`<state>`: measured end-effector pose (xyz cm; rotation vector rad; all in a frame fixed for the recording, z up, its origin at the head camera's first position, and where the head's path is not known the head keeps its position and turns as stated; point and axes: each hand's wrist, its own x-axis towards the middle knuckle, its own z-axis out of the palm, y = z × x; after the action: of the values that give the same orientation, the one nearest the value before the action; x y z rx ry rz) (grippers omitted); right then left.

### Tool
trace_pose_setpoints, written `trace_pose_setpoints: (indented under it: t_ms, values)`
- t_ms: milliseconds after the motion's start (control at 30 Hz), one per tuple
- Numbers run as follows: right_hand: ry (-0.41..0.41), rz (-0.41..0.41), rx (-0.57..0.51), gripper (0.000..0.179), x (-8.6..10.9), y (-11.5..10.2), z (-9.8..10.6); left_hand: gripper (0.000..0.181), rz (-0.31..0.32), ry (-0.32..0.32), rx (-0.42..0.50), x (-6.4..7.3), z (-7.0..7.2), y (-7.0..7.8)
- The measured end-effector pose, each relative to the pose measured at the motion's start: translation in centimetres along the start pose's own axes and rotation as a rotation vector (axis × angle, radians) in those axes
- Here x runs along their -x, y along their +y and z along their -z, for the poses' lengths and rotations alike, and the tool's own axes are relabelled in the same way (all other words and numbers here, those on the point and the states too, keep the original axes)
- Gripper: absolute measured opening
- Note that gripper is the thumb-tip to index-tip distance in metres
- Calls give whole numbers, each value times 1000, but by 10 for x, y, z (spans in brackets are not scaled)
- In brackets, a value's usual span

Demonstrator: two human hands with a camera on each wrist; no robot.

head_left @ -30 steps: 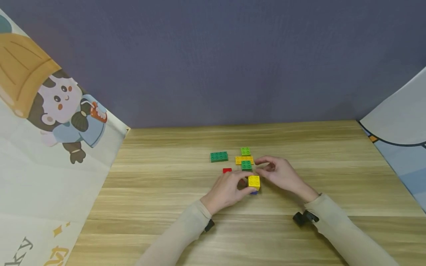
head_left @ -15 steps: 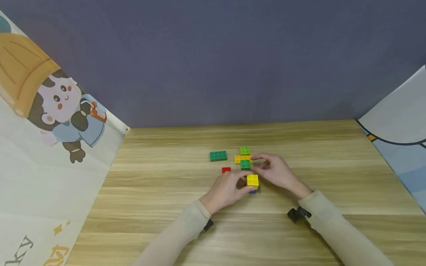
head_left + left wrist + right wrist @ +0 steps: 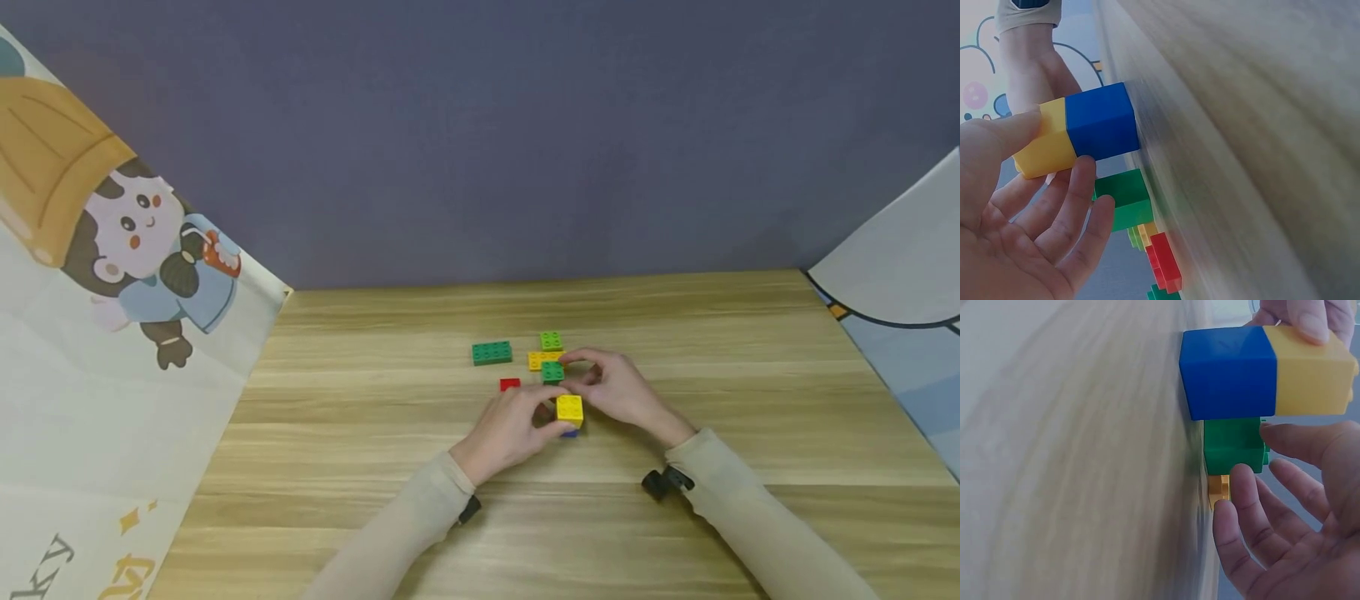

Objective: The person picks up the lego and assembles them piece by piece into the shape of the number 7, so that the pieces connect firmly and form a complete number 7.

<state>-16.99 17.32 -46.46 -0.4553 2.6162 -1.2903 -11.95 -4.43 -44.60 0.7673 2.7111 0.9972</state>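
My left hand (image 3: pixel 513 425) pinches a yellow brick (image 3: pixel 570 410) between thumb and fingers. That yellow brick sits on a blue brick (image 3: pixel 1102 122), and the two form a small upright stack standing at the tabletop. Just behind the stack is a green square brick (image 3: pixel 552 372). My right hand (image 3: pixel 618 387) reaches in from the right with thumb and fingers spread apart, fingertips right beside the green brick. In the right wrist view the thumb tip overlaps the studded top side of the green brick (image 3: pixel 1233 447), with other fingers lower, near its side.
An orange-yellow long brick (image 3: pixel 542 360) lies behind the green one, with a lime brick (image 3: pixel 551 341) farther back. To the left are a dark green long brick (image 3: pixel 491 353) and a red brick (image 3: pixel 510 384), partly behind the left hand. A dark wall panel (image 3: pixel 525 150) borders the wooden table (image 3: pixel 360 358).
My right hand has moved a little left, bringing its fingertips closer to the green brick. The left hand keeps its hold on the yellow brick, nearly still.
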Motion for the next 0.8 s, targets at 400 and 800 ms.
trace_pose_setpoints:
  t_ms: [400, 800]
  values:
    - [-8, -15, -9, 39, -4, 1, -5, 45, -3, 2, -3, 1, -1, -2]
    - [-2, -4, -27, 39, -8, 2, -8, 46, -27, 2, -12, -1, -1, -3]
